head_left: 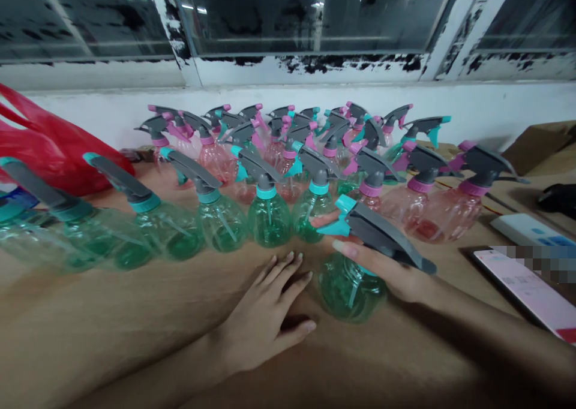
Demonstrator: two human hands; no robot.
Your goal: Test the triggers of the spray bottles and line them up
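Far left: a red plastic bag lies against the white wall below the window. From it a row of green bottles, each with a grey trigger head and a teal collar, runs rightward along the brown table, upright and close together. Behind the row, a crowd of pink bottles mixed with further green ones stands toward the wall, the heads pointing various ways.

Centre: my left hand lies palm down on the table, fingers straight and slightly spread, holding nothing. Its thumb points toward the spray bottle just beside it; whether they touch cannot be told.

Right of centre: the spray bottle, green, stands on the table in front of the row and a little apart from it, its teal nozzle turned left. My right hand comes in from the right and is closed round the bottle's neck under the grey head. Two fingertips show beside the nozzle; the others are hidden behind the head.

Right: a phone with a lit screen lies flat beside my right forearm. Beyond it lie a flat white device and a black object, with a cardboard box at the wall.
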